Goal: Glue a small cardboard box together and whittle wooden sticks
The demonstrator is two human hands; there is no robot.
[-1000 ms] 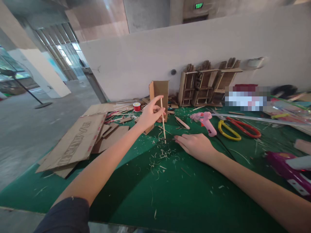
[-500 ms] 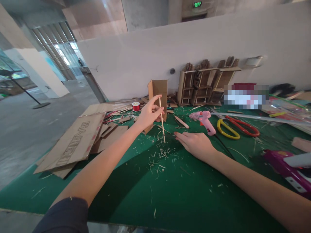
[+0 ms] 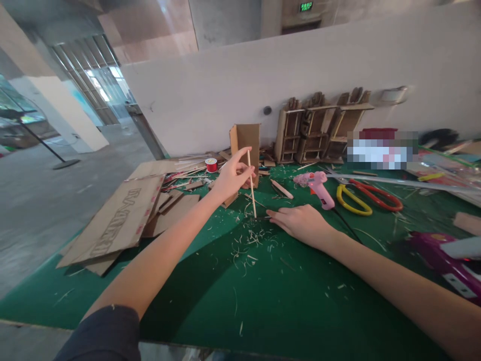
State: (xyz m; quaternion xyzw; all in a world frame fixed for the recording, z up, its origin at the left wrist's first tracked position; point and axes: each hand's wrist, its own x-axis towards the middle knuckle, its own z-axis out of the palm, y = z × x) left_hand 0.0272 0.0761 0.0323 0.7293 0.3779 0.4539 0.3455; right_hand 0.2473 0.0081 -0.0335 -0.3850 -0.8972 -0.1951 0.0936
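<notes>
My left hand [image 3: 235, 176] pinches a thin wooden stick [image 3: 252, 188] near its upper part, holding it tilted slightly from upright above the table. My right hand [image 3: 295, 220] lies low over the table, its fingers closed on a small thin dark blade [image 3: 262, 218]. The blade's tip meets or nearly meets the stick's lower end; I cannot tell if they touch. Curly wood shavings [image 3: 252, 238] are scattered beneath on the green tabletop [image 3: 225, 301]. A pink hot glue gun [image 3: 319, 188] lies beyond my right hand.
Flattened cardboard [image 3: 112, 220] lies at left, near a red thread spool [image 3: 211, 165]. An upright cardboard piece [image 3: 246, 133] and small cardboard frames [image 3: 317, 130] stand by the wall. Scissors [image 3: 355, 200] with yellow and red handles and a purple glue gun [image 3: 439, 255] are at right.
My right hand has shifted slightly, bringing the blade to the stick's lower end. The left hand keeps its pinch on the stick, which stands almost as before.
</notes>
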